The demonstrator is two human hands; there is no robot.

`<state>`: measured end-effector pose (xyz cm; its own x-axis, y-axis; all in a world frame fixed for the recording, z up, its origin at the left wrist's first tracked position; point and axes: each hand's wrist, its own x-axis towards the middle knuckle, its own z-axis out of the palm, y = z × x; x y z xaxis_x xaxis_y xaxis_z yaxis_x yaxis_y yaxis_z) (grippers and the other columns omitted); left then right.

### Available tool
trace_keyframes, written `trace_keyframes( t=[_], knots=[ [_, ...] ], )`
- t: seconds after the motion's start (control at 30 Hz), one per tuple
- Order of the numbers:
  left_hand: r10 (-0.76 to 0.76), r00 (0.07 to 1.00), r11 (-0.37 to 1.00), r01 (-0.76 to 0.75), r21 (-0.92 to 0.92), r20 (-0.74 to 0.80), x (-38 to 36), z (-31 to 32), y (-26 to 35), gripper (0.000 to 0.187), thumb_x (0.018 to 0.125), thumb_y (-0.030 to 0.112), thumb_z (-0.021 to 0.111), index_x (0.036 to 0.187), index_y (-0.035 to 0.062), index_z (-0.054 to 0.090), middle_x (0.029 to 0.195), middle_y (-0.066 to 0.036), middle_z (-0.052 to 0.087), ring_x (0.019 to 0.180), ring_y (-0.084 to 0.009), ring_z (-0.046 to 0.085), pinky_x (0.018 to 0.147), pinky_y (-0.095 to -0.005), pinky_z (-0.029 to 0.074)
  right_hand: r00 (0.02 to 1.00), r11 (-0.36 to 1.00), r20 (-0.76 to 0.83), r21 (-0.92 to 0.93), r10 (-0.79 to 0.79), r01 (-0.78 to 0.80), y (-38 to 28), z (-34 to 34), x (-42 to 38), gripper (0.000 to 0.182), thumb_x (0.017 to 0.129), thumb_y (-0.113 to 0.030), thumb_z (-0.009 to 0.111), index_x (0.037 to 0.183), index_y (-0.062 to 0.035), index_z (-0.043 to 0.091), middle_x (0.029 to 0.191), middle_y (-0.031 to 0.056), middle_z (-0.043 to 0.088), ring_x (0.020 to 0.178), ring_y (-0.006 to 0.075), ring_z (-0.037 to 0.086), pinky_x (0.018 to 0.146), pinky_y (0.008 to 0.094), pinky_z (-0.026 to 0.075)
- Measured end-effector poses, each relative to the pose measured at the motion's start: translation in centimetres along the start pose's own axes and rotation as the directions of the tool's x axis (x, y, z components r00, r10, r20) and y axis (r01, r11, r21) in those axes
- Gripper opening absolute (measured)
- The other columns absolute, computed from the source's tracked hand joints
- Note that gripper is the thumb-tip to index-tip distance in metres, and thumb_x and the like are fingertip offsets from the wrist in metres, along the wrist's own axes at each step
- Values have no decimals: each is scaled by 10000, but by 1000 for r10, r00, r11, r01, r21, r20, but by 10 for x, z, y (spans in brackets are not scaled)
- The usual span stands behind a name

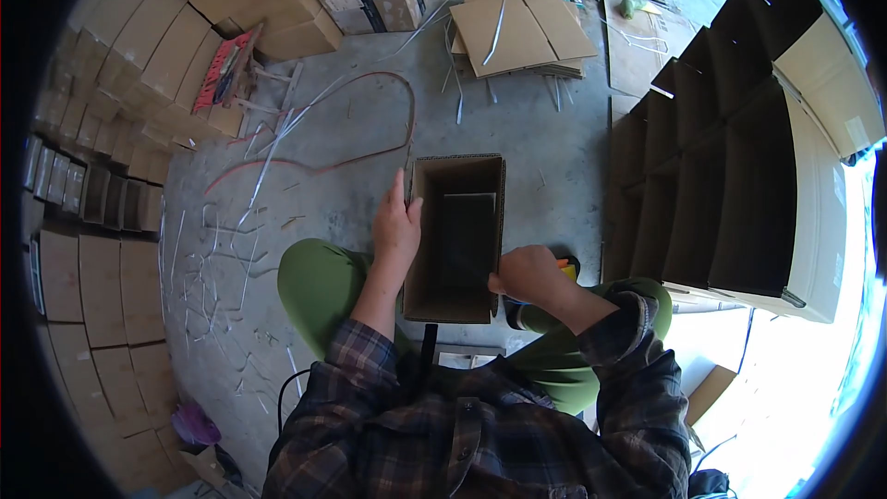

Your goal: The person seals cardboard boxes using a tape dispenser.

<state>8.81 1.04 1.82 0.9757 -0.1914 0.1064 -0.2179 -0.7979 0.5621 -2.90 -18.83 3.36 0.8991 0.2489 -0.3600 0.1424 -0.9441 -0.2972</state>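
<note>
A tall, open-topped cardboard box [500, 212] stands upright between my knees, its dark inside facing me. My left hand [397, 229] lies along its left side, fingers stretched out and thumb at the rim. At the lower right rim, my right hand [531, 275] is closed, with thumb and fingertips on the cardboard edge. Part of its grip is hidden behind the knuckles. Just beyond that hand shows a small orange and yellow object [566, 266], partly covered by it.
Stacked cardboard boxes [139, 46] line the left side. Open boxes [702, 185] stand in rows at right. Flattened cardboard [522, 30] lies ahead, near a taped carton [374, 0]. Loose white straps [217, 268] and a reddish strap [407, 102] litter the concrete floor.
</note>
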Motion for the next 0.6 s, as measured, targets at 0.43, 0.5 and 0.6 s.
trace_keyframes(
  t=[0.43,0.5,0.6],
  knots=[
    [385,809,868,-481,124,444,-146,-6,21,195,786,273,695,893,115,656,916,-52,604,934,-256,573,998,-541,355,998,999,-47,32,41,-40,4,3,-3,299,768,-306,562,655,-63,694,649,145,658,639,300,679,581,402,530],
    [396,820,863,-486,137,414,-131,0,26,164,837,297,646,789,140,642,822,-43,593,868,-250,564,1009,-556,333,996,998,-65,36,60,-58,10,2,-2,306,770,-310,557,657,-62,696,650,145,658,640,300,680,584,403,531],
    [245,797,878,-423,222,552,-107,12,27,205,890,318,579,839,144,673,872,-67,631,927,-269,581,1017,-567,314,998,999,-36,19,50,-49,9,2,-3,315,768,-319,556,655,-60,695,646,145,658,631,305,677,583,403,532]
  ],
)
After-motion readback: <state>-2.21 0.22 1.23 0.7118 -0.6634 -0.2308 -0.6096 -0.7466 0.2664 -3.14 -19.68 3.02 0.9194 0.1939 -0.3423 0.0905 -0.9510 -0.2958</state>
